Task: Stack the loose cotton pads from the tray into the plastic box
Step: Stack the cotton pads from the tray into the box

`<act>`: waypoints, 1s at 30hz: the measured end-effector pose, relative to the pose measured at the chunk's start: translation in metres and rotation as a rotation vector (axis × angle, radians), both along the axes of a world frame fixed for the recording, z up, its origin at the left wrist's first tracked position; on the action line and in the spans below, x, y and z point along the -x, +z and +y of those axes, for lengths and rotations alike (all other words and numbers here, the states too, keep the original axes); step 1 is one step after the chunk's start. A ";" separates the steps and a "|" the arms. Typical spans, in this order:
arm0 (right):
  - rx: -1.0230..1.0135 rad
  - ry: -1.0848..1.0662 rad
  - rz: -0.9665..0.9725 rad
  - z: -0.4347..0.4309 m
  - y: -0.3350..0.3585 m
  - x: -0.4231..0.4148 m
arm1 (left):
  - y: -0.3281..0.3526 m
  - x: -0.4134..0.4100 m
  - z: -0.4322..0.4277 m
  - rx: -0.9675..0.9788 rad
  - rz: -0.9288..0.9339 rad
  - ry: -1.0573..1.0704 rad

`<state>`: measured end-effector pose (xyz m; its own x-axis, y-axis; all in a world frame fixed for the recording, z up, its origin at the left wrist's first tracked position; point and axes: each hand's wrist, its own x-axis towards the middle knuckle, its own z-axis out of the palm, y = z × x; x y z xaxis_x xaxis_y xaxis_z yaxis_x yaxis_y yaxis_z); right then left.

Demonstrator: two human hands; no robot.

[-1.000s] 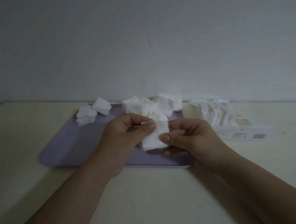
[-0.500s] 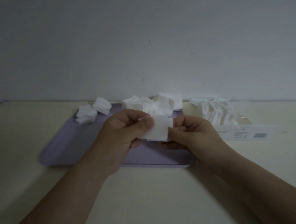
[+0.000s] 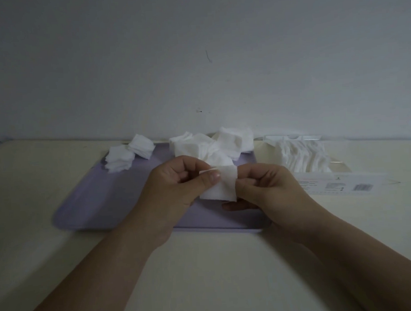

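A lilac tray (image 3: 110, 197) lies on the cream table. Loose white cotton pads sit along its far edge: two small piles (image 3: 129, 154) at the left and a bigger heap (image 3: 213, 145) in the middle. Above the tray's near right part, my left hand (image 3: 177, 190) and my right hand (image 3: 266, 187) both pinch a small stack of cotton pads (image 3: 222, 185) between thumbs and fingers. The clear plastic box (image 3: 338, 183) lies to the right of the tray, with a row of pads (image 3: 303, 156) inside it.
A grey wall rises right behind the tray and box. The box's near wall carries a label with a barcode (image 3: 362, 187). Bare cream table (image 3: 207, 275) stretches from the tray's near edge toward me.
Both hands have lifted the stack of pads a little and squared it between them. It now sits flatter and more level than one second ago.
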<state>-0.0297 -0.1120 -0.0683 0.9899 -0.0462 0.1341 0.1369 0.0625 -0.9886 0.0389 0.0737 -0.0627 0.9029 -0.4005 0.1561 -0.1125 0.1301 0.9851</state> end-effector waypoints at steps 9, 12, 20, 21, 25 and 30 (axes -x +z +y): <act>-0.104 0.107 0.013 0.001 0.009 0.005 | -0.005 0.002 -0.003 -0.056 -0.080 0.076; -0.029 0.006 -0.007 0.004 0.009 0.006 | -0.010 0.002 -0.007 -0.098 -0.103 0.142; -0.203 -0.343 -0.027 -0.004 0.001 -0.003 | -0.013 -0.009 -0.005 -0.176 -0.140 0.309; -0.219 -0.371 -0.021 -0.005 0.000 -0.005 | -0.015 -0.012 -0.004 -0.201 -0.139 0.328; -0.208 -0.385 -0.009 -0.002 0.001 -0.005 | -0.016 -0.016 -0.009 -0.264 -0.120 0.346; -0.124 -0.429 -0.050 -0.003 -0.004 -0.004 | -0.004 -0.024 -0.018 -0.528 -0.185 0.279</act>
<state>-0.0254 -0.1154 -0.0718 0.8701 -0.4700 0.1488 0.2234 0.1070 -0.9688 0.0631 0.0561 -0.0669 0.9616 -0.2196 0.1648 -0.2468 -0.4282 0.8693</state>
